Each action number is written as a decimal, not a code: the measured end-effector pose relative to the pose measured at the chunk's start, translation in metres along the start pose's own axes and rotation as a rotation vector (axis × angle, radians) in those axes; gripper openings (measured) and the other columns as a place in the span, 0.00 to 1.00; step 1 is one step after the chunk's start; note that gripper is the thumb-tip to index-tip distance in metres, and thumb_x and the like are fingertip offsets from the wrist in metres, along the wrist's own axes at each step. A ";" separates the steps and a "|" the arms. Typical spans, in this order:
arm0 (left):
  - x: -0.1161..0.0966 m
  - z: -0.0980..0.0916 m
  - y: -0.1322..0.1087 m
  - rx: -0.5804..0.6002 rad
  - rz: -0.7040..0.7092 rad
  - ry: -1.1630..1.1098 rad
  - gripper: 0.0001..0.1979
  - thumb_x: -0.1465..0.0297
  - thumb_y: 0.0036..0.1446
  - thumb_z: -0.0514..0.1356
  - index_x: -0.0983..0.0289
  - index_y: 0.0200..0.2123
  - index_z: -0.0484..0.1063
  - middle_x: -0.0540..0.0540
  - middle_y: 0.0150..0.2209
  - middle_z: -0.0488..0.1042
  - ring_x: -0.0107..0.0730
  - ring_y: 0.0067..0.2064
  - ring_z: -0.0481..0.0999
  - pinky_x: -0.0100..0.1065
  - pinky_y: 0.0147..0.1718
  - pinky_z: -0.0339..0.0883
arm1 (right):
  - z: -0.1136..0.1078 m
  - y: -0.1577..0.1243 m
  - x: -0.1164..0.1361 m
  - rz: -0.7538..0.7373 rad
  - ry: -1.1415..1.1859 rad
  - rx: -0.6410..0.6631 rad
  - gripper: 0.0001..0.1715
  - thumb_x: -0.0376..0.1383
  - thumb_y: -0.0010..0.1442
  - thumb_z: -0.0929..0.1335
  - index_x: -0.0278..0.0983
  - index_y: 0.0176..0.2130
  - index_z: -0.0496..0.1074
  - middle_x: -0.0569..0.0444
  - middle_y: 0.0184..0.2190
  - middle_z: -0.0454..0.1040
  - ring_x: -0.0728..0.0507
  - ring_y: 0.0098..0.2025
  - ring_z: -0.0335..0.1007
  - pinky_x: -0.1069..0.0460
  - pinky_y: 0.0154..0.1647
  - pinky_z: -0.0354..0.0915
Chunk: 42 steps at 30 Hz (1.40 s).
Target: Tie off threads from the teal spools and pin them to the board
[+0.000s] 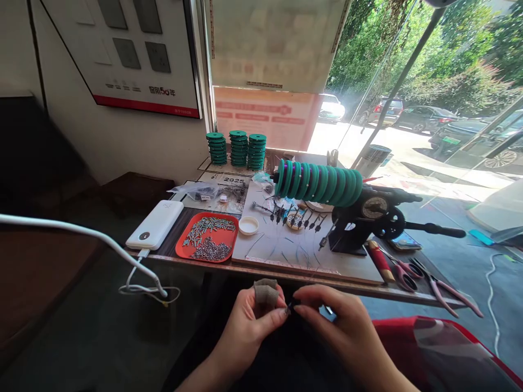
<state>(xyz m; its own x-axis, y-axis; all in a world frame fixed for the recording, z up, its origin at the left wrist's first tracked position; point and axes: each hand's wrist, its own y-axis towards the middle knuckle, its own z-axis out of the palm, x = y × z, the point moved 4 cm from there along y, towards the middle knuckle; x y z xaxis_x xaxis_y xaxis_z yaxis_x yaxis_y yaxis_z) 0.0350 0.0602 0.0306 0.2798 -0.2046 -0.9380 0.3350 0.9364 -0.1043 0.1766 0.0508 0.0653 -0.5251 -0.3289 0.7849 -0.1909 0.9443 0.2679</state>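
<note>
Low in front of the table edge, my left hand [251, 324] and my right hand [341, 316] meet fingertip to fingertip. A small dark piece [291, 305] is pinched between them, too small and too hidden to name. Grey-brown tape wraps fingers of my left hand. Thumb and forefinger of my right hand close on the other side of the piece. On the board [281, 256] above my hands lie thin line offcuts and several small black stemmed pieces [300, 218]. An orange-red tray [178, 247] holds small metal tubes [204, 227] and shiny small metal parts [210, 250].
A hand-cranked winder [379, 209] carries a row of green spools [318, 182]. More green spools [239, 149] stand stacked at the back. A power bank [157, 223] trails a white cable. Scissors [404, 272] and pliers [443, 288] lie right. A white lid [248, 225] sits beside the tray.
</note>
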 end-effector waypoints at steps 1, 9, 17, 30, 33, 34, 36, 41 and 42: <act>0.000 0.000 0.000 0.000 -0.003 -0.008 0.04 0.71 0.45 0.63 0.66 0.23 0.70 0.50 0.30 0.64 0.24 0.30 0.61 0.26 0.31 0.55 | 0.001 0.000 -0.001 0.017 0.012 -0.001 0.05 0.36 0.53 0.67 0.38 0.30 0.73 0.57 0.25 0.76 0.49 0.26 0.71 0.58 0.27 0.63; 0.003 -0.001 0.001 0.025 -0.052 -0.016 0.09 0.82 0.37 0.55 0.65 0.23 0.70 0.50 0.31 0.66 0.26 0.33 0.62 0.26 0.31 0.54 | 0.004 0.007 -0.001 0.062 0.084 0.090 0.08 0.35 0.55 0.65 0.35 0.26 0.71 0.57 0.21 0.72 0.51 0.23 0.65 0.58 0.24 0.59; 0.001 -0.001 0.001 0.025 -0.044 0.073 0.12 0.83 0.34 0.51 0.65 0.22 0.69 0.49 0.29 0.64 0.25 0.31 0.59 0.27 0.29 0.51 | 0.007 0.012 0.003 0.035 0.073 0.171 0.07 0.33 0.53 0.66 0.34 0.26 0.72 0.57 0.20 0.71 0.51 0.22 0.64 0.59 0.24 0.59; 0.009 -0.003 0.002 0.000 -0.140 -0.153 0.05 0.76 0.40 0.63 0.67 0.24 0.70 0.49 0.28 0.65 0.19 0.24 0.57 0.24 0.20 0.47 | 0.010 0.018 0.010 -0.004 0.002 0.221 0.05 0.32 0.52 0.67 0.35 0.27 0.73 0.56 0.21 0.74 0.50 0.24 0.68 0.58 0.26 0.61; 0.012 -0.003 0.003 -0.004 -0.168 -0.237 0.05 0.74 0.40 0.65 0.67 0.24 0.72 0.48 0.25 0.64 0.18 0.23 0.56 0.23 0.19 0.47 | 0.007 0.012 0.007 0.016 0.022 0.131 0.06 0.36 0.53 0.67 0.36 0.29 0.73 0.56 0.21 0.73 0.49 0.23 0.66 0.57 0.24 0.61; 0.014 -0.003 0.004 -0.003 -0.200 -0.276 0.05 0.74 0.40 0.65 0.67 0.24 0.72 0.48 0.24 0.63 0.18 0.23 0.56 0.23 0.19 0.47 | 0.005 0.009 0.005 0.026 0.031 0.079 0.07 0.37 0.53 0.66 0.36 0.29 0.73 0.55 0.21 0.73 0.49 0.23 0.66 0.56 0.24 0.61; 0.017 -0.001 0.003 0.000 -0.278 -0.362 0.05 0.75 0.39 0.65 0.67 0.24 0.73 0.49 0.25 0.64 0.17 0.23 0.58 0.22 0.19 0.48 | 0.006 0.000 -0.001 0.060 0.068 0.021 0.08 0.38 0.54 0.66 0.37 0.28 0.73 0.55 0.22 0.73 0.48 0.23 0.66 0.56 0.23 0.61; 0.017 0.003 0.002 0.003 -0.316 -0.483 0.06 0.76 0.37 0.66 0.67 0.23 0.73 0.50 0.26 0.66 0.22 0.28 0.66 0.24 0.25 0.58 | 0.033 -0.016 -0.016 0.259 0.373 0.110 0.09 0.39 0.51 0.67 0.37 0.29 0.75 0.53 0.24 0.74 0.46 0.30 0.69 0.54 0.31 0.63; 0.016 0.003 0.002 -0.001 -0.300 -0.480 0.05 0.76 0.38 0.66 0.67 0.23 0.73 0.50 0.26 0.66 0.23 0.28 0.66 0.25 0.26 0.60 | 0.038 -0.017 -0.018 0.312 0.445 0.095 0.10 0.40 0.50 0.68 0.36 0.28 0.75 0.53 0.24 0.73 0.46 0.29 0.68 0.54 0.31 0.62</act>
<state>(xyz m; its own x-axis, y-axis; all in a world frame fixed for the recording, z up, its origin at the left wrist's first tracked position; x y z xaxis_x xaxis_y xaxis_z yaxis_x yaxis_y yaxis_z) 0.0433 0.0580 0.0162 0.5502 -0.5681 -0.6120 0.4623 0.8176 -0.3433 0.1576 0.0406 0.0252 -0.1713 0.0213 0.9850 -0.1669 0.9847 -0.0503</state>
